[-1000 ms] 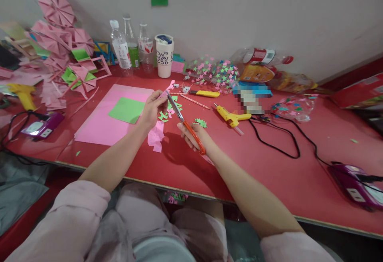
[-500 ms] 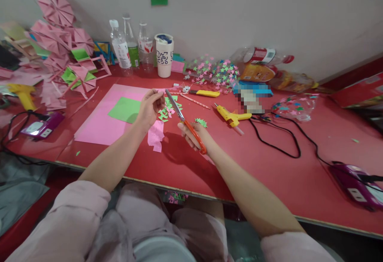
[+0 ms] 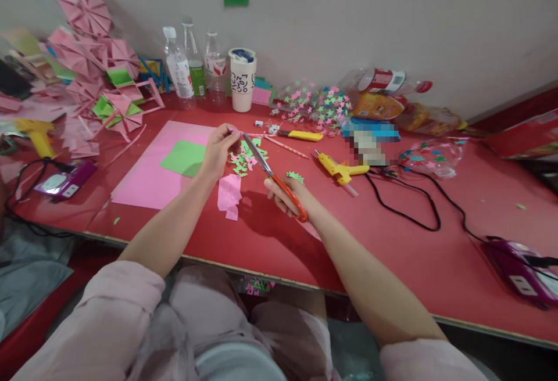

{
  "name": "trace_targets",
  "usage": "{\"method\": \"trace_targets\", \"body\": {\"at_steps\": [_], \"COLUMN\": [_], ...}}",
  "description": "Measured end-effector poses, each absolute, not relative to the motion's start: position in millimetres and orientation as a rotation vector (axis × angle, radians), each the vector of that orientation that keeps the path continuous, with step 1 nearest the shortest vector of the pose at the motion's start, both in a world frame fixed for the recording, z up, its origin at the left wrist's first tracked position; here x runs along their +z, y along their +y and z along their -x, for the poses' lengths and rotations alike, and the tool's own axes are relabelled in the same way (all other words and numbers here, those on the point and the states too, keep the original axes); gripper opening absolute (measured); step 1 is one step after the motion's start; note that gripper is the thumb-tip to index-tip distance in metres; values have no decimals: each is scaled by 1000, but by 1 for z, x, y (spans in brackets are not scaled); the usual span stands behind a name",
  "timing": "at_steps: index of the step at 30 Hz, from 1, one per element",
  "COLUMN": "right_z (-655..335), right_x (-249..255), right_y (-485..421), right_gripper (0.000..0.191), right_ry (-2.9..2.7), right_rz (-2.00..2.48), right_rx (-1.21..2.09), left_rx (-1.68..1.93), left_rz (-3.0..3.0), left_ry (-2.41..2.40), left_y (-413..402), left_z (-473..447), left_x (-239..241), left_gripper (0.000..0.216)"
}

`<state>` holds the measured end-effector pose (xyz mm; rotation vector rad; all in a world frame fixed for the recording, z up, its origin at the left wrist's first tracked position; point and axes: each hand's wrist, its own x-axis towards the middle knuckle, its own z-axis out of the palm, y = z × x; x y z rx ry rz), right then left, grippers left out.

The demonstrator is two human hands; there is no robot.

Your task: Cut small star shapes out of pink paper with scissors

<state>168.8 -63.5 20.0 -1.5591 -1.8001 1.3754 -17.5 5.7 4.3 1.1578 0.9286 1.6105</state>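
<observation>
My right hand [image 3: 283, 194] grips red-handled scissors [image 3: 272, 175], their blades pointing up-left over a small heap of green and pink paper stars [image 3: 244, 158]. My left hand [image 3: 219, 151] hovers just left of the blade tips, fingers pinched on a tiny pink paper piece [image 3: 231, 131]. Pink paper scraps [image 3: 229, 195] lie on the red table [image 3: 392, 241] between my forearms. A pink sheet [image 3: 150, 175] with a green square [image 3: 183, 157] on it lies left of my left hand.
A yellow glue gun [image 3: 340, 169] with a black cord, a yellow utility knife [image 3: 300, 135], a pencil, bottles [image 3: 181, 70] and a cup [image 3: 242, 79] stand behind. Folded pink paper fans [image 3: 82, 50] crowd the left. Purple power strips [image 3: 518, 270] sit at both sides.
My left hand has lowered from the scissor blades toward the star heap, and the larger pink piece it held up is gone from view. The scissors have barely moved.
</observation>
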Motion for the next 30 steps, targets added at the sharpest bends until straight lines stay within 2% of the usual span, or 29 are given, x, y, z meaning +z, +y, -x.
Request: {"method": "trace_targets", "body": {"at_steps": [8, 15, 22, 30], "right_z": [-169, -163, -163, -166], "right_x": [19, 15, 13, 17], "right_y": [-61, -65, -65, -64], "right_gripper": [46, 41, 41, 43], "right_ry": [-1760, -1668, -1694, -1771], "right_rz": [1617, 1614, 1605, 1562], "right_rx": [1388, 1381, 1396, 1434], "left_rx": [1608, 1512, 1581, 1616], "left_rz": [-1201, -1109, -1026, -1035], "left_ry": [952, 901, 910, 910], "left_y": [6, 0, 2, 3], "left_z": [20, 11, 12, 12], "left_x": [5, 4, 4, 7], "left_gripper": [12, 22, 14, 14]}}
